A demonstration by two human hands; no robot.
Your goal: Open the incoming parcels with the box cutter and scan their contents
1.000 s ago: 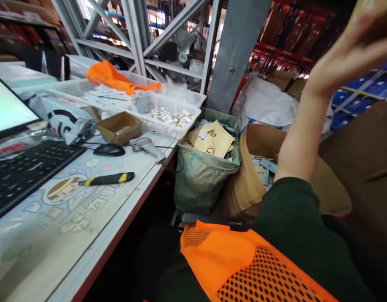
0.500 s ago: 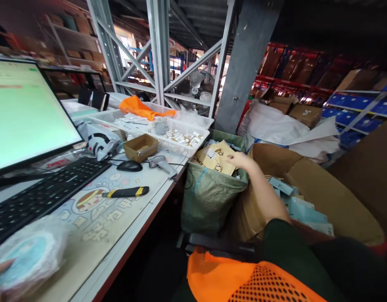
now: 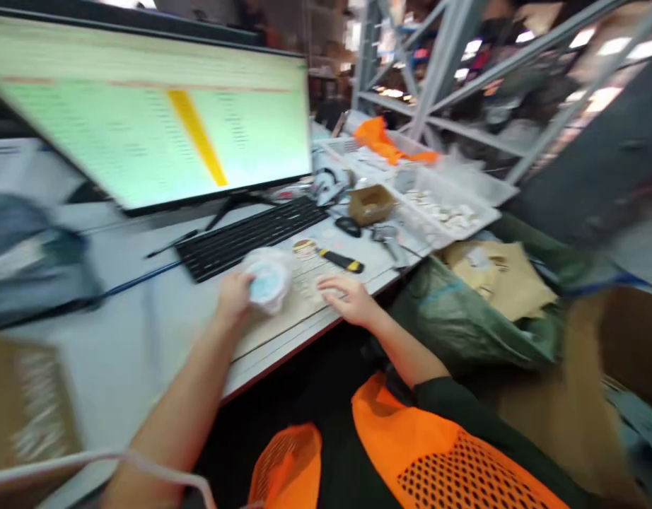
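Observation:
My left hand (image 3: pixel 232 297) is closed on a round, pale blue item wrapped in clear plastic (image 3: pixel 267 278), which it holds just above the desk mat in front of the black keyboard (image 3: pixel 249 237). Over the near desk edge, my right hand (image 3: pixel 347 298) has its fingers stretched out, empty, a little short of a black and yellow utility knife (image 3: pixel 341 260). The whole view is smeared by motion.
A green-lit monitor (image 3: pixel 156 120) stands behind the keyboard. Further right lie a mouse (image 3: pixel 348 226), a barcode scanner (image 3: pixel 387 237), a small cardboard box (image 3: pixel 369 203) and white baskets (image 3: pixel 464 205). A green sack of tan envelopes (image 3: pixel 490 290) and a brown carton (image 3: pixel 591 396) stand beside the desk.
The view has swung left toward the monitor. My right hand came back from the green sack to the desk edge. My left hand brought the wrapped item up in front of the keyboard.

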